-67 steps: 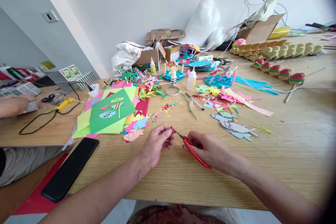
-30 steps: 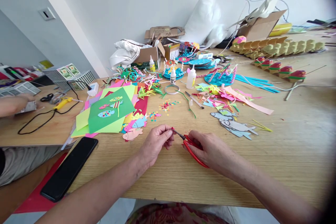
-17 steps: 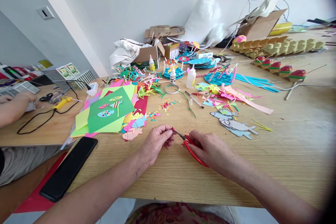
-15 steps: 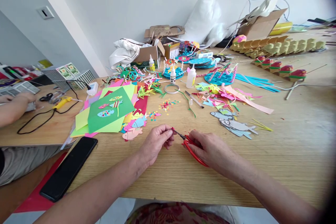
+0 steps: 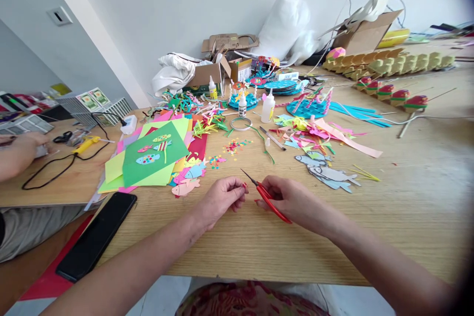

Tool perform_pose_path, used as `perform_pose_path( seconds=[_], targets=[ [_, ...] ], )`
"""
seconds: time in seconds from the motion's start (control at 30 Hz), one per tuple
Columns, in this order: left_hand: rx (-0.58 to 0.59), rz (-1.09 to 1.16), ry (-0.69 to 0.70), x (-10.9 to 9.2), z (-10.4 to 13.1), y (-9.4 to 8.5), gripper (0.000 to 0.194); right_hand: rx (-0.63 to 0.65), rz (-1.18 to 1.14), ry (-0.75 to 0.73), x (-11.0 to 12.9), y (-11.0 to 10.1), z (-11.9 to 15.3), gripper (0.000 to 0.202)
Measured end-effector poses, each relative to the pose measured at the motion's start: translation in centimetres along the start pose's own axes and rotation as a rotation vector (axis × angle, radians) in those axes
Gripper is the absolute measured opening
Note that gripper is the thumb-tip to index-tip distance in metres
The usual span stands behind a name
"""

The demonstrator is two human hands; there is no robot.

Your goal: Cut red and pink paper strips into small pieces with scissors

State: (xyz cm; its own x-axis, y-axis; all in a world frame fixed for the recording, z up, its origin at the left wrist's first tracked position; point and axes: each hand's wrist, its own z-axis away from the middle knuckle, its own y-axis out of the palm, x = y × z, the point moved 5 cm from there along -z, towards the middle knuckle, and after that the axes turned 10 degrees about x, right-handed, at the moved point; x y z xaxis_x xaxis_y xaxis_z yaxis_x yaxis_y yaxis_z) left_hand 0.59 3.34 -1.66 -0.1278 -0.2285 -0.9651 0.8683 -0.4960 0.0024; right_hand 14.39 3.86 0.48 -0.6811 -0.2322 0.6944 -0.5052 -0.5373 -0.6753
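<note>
My right hand [image 5: 285, 196] is closed around the red handles of a pair of scissors [image 5: 267, 196], whose dark blades point up and left. Just left of the blades, my left hand [image 5: 226, 196] pinches a tiny red piece of paper [image 5: 244, 185] between thumb and fingertip. The blades and the red piece are apart. Beyond my hands lie small coloured paper dots [image 5: 234, 146]. Cut-out paper fish [image 5: 186, 187] in pink, blue and yellow lie left of my left hand. Grey and blue paper fish [image 5: 331, 175] lie right of my right hand.
A green sheet [image 5: 155, 155] bearing small fish tops a stack of coloured paper. A black phone [image 5: 97, 237] rests at the front left. Glue bottles [image 5: 268, 107], a tape ring [image 5: 241, 124], a pen [image 5: 273, 139] and paper scraps [image 5: 318, 131] stand farther back. Another person's hand [image 5: 22, 153] is at far left.
The scissors have drawn away from the red piece, and their blades now tilt more upward. My left hand stays in nearly the same place, still pinching. The whole view has shifted slightly.
</note>
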Motion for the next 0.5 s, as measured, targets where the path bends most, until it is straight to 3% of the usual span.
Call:
perform_pose_path(
  seconds=[0.23, 0.5],
  targets=[
    [0.111, -0.148, -0.077, 0.0, -0.1, 0.7, 0.012, -0.095, -0.005, -0.058, 0.5, -0.3, -1.7, 0.012],
    [0.157, -0.269, -0.129, 0.3, -0.6, 0.8, 0.008, -0.081, 0.05, -0.07, 1.7, -0.2, -1.9, 0.009]
  ],
)
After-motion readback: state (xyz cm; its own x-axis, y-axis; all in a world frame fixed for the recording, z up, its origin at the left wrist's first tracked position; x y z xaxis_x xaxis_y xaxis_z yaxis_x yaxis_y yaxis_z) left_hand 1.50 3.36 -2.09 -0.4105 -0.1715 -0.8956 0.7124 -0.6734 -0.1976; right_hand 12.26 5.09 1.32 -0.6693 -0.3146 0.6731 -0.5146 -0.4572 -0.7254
